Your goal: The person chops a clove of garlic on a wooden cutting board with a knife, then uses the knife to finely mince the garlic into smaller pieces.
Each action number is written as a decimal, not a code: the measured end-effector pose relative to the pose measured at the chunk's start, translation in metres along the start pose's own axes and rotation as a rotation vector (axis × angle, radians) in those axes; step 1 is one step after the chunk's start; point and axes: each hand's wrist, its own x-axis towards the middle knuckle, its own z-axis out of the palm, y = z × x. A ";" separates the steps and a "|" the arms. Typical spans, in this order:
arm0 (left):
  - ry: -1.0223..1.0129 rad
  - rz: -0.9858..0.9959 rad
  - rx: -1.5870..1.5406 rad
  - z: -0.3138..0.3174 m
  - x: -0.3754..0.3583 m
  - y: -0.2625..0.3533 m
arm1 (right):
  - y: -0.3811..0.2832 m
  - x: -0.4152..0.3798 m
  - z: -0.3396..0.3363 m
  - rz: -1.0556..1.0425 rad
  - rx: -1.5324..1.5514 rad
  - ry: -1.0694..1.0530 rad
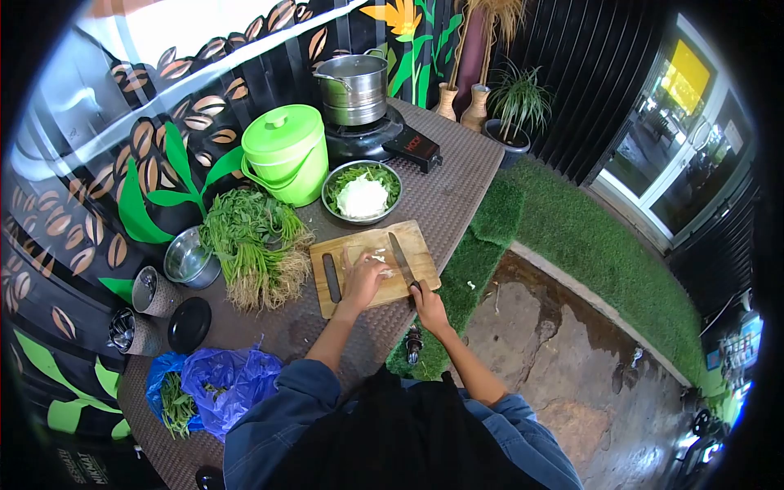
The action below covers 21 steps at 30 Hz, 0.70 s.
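Note:
A wooden cutting board [355, 243] lies on the brown woven-textured table, with a few small white pieces on it. My left hand [363, 280] is over the middle of the board by these pieces, its fingers bent; whether it holds anything is too small to tell. My right hand [429, 305] grips the black handle of a knife [402, 257] at the board's right edge, the blade lying across the board and pointing away from me. Just beyond the board, a metal bowl [327, 201] holds green leaves with a white chopped heap on top.
Rooted greens [253, 237] lie left of the board, near a metal bowl [192, 260] and a lidded green bucket [286, 155]. A pot [355, 90] stands on a black stove [408, 145]. Blue bags [224, 388] with greens are at the near left. The table's edge [459, 237] runs right of the board.

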 end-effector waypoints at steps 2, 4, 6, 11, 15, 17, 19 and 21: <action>0.042 0.004 0.004 0.000 0.001 0.001 | 0.000 -0.002 0.000 -0.023 0.015 0.012; 0.103 -0.023 0.007 0.000 0.002 0.002 | -0.007 -0.003 -0.004 0.007 -0.053 -0.020; 0.096 -0.085 0.027 -0.004 -0.001 0.005 | -0.016 -0.005 -0.004 0.033 -0.094 -0.017; 0.097 -0.186 0.081 -0.013 -0.008 0.011 | -0.030 -0.009 -0.002 0.058 -0.153 -0.007; 0.118 -0.181 -0.029 0.006 -0.004 0.003 | -0.033 -0.008 0.003 0.056 -0.133 0.001; 0.124 -0.162 -0.085 0.014 -0.002 0.002 | -0.030 -0.010 0.003 0.063 -0.105 0.021; 0.140 -0.149 -0.034 0.003 0.003 0.017 | -0.028 -0.010 0.002 0.107 -0.131 0.052; 0.101 -0.161 -0.059 0.004 0.007 0.022 | -0.027 -0.012 0.000 0.102 -0.160 0.061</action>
